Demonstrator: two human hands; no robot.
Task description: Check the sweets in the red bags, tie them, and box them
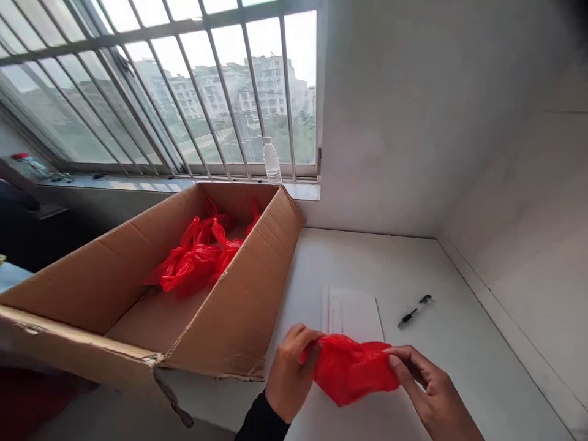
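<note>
Between my two hands, over the front part of the white table, a red plastic bag [351, 370] is stretched out sideways. My left hand [294, 361] grips its upper left corner with the fingers closed. At the right end, my right hand [425, 386] pinches the bag's edge between thumb and fingers. Partly behind the bag lies a white sheet of paper [356, 312] with some print on it. Whether the bag has anything inside cannot be made out.
To the left stands a large open cardboard box [248, 300], several knotted red plastic bags [197, 260] inside. A black and clear pen [414, 311] lies on the white table [463, 343]. A clear plastic bottle [272, 162] stands on the sill of the barred window [206, 92].
</note>
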